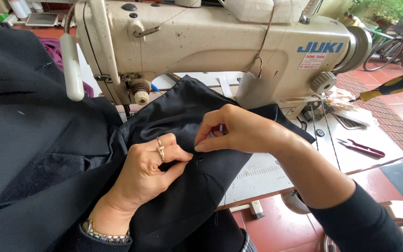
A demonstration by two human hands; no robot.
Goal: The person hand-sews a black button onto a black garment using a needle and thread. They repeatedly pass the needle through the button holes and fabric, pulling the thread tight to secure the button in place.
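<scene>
From the head cam I see both hands meeting on one spot of the black fabric (183, 116), which is draped over the table (267, 175) in front of the cream sewing machine (201, 46). The left hand (148, 170) comes from below-left, its fingers (176, 158) curled narrow and pressing a fold of the cloth between thumb and index; there is a ring on one finger and a metal bracelet (103, 235) at the wrist. The right hand (236, 130) comes from the right side, its fingers (206, 137) closed in a small pinch, tips pointing left & down to the same fold. What exactly sits between these tips I cannot tell, maybe a thread end or pin, it is too small. A thin dark thread (213, 182) hangs from the pinch point and runs down over the cloth. The important relation, I think: the worked spot lies just between the two thumbs, touching both hands, w/ the left hand holding it from under and the right hand coming from above-right. The fold edge goes approx. diagonal, from upper-left near the needle area to lower-right. Far right on the table lie red snips (362, 149), and a yellow-black screwdriver (395, 86) sticks in, both well apart from the hands.
</scene>
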